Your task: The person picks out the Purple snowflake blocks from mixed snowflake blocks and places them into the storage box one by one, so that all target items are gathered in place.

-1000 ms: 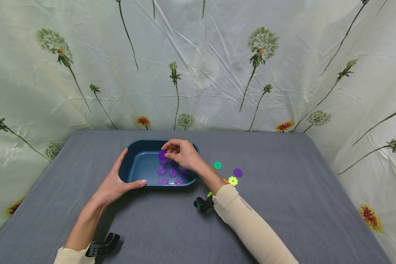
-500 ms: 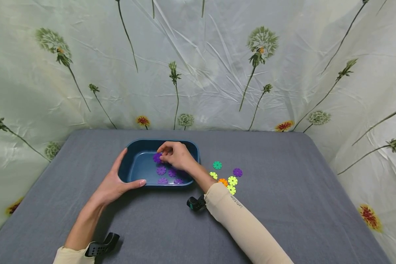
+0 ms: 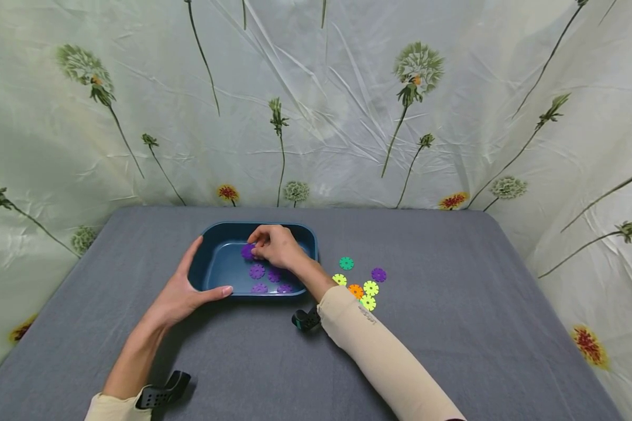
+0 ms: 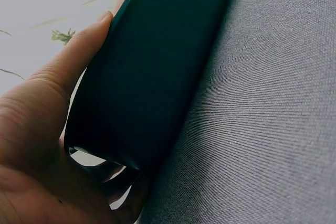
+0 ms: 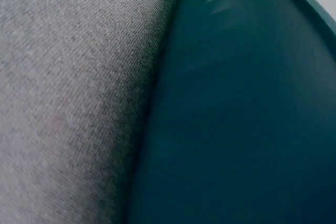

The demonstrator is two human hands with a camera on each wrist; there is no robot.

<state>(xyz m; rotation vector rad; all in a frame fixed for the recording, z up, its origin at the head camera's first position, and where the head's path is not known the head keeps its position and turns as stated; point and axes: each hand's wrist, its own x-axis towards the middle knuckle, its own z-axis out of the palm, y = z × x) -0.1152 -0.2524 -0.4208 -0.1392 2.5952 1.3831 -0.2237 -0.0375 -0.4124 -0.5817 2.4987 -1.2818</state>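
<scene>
A dark blue plastic tub (image 3: 223, 272) lies on the table with several purple, notched interlocking discs (image 3: 257, 271) on its floor. My left hand (image 3: 181, 292) holds the tub's left end, thumb along the front rim and fingers round the side. In the left wrist view the thumb (image 4: 73, 59) lies on the rim, with fingers partly hidden behind the wall. Inside the tub, my right hand (image 3: 278, 247) pinches a purple disc (image 3: 247, 252) between thumb and fingertips. The right wrist view shows the tub's outer wall (image 5: 236, 103), without the hand.
Right of the tub lie several loose discs: a green one (image 3: 346, 263), a purple one (image 3: 378, 275), an orange one (image 3: 355, 291) and yellow ones (image 3: 371, 288). The right forearm passes beside them. A grey cloth (image 3: 453, 304) covers the table; a floral curtain (image 3: 337, 117) hangs behind.
My right hand has moved slightly left inside the tub with the purple disc. More loose discs show beside the shifted forearm. The left hand and the tub have stayed put.
</scene>
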